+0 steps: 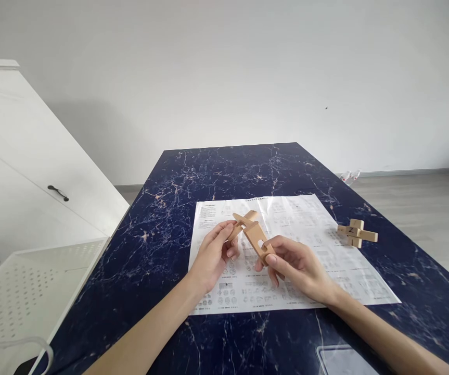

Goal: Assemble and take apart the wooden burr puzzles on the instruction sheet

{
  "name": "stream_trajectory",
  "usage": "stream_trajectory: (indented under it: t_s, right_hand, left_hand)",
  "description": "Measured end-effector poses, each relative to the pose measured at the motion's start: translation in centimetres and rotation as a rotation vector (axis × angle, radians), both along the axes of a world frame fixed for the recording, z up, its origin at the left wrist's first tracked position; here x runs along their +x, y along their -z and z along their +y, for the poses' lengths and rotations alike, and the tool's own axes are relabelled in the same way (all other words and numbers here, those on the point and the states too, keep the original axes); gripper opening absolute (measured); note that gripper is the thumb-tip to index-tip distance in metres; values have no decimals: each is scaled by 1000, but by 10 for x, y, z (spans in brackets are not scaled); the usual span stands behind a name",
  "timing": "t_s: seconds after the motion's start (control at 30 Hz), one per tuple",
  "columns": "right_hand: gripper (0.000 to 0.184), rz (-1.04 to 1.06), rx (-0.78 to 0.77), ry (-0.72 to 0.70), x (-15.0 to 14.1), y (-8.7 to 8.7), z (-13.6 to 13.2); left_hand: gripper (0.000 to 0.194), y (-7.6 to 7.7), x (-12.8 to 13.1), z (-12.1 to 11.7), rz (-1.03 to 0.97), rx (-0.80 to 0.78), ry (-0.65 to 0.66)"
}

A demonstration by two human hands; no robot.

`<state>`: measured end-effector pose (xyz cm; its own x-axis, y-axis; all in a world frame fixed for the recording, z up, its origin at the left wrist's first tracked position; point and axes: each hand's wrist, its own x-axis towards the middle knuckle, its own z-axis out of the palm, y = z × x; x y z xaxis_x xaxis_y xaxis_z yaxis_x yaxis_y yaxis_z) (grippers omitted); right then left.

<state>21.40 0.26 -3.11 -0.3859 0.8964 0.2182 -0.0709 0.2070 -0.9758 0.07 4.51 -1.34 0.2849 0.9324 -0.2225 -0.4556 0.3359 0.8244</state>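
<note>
Both my hands hold light wooden puzzle pieces above a printed sheet. My left hand (216,252) pinches one end of a wooden puzzle piece (236,230) between thumb and fingers. My right hand (292,264) grips the lower end of a flat, slotted wooden puzzle piece (256,240) with an opening through it. The two pieces cross and meet near their upper ends, and another wooden end sticks out behind them. How they fit together is partly hidden by my fingers. Beneath lies the white instruction sheet (306,224) with small printed diagrams.
An assembled wooden cross-shaped puzzle (355,233) sits at the sheet's right edge on the dark blue marbled table (224,172). A pale rectangular object (345,360) lies at the near edge. White cabinets (33,156) and a perforated white bin (21,291) stand left.
</note>
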Motion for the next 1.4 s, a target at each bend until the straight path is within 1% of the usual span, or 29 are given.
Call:
stream_trajectory:
  t_s: [0.07,0.17,0.23,0.3,0.4,0.53,0.63,0.73,0.83,1.0,1.13,1.3,1.4]
  right_hand:
    - [19,54,-22,65,1,-1,2]
    - [24,92,-34,249,3,-3,6]
    - [27,69,-40,347,5,-5,9]
    - [34,16,-59,394,7,-7,12]
    - [41,-105,-93,390,8,-9,13]
    - [45,-242,-128,301,5,-7,12]
    - [49,-354,-107,281,3,-3,12]
    - [51,-476,-20,333,2,0,12]
    - [50,-567,49,376,2,2,12]
    - [39,-644,105,392,1,5,13]
    - [38,-712,182,443,0,12,13]
    - [41,-806,208,549,2,18,14]
    - [44,-796,210,571,3,17,14]
  left_hand:
    - [42,0,-1,1,23,23,-27]
    - [41,1,-1,1,50,73,-75]
    - [40,2,-2,1,85,116,-108]
    - [38,3,-2,0,133,153,-128]
    - [36,4,-3,0,183,173,-130]
    - [34,4,-3,-1,217,198,-92]
    - [33,2,-3,-1,227,212,-59]
    - [33,0,-3,-2,246,217,-14]
    - [33,-2,-3,-3,273,215,12]
    - [34,-2,0,-4,304,235,27]
    - [33,-1,2,-5,320,266,39]
    - [32,-2,2,-5,337,275,49]
    - [32,-2,2,-6,333,271,47]
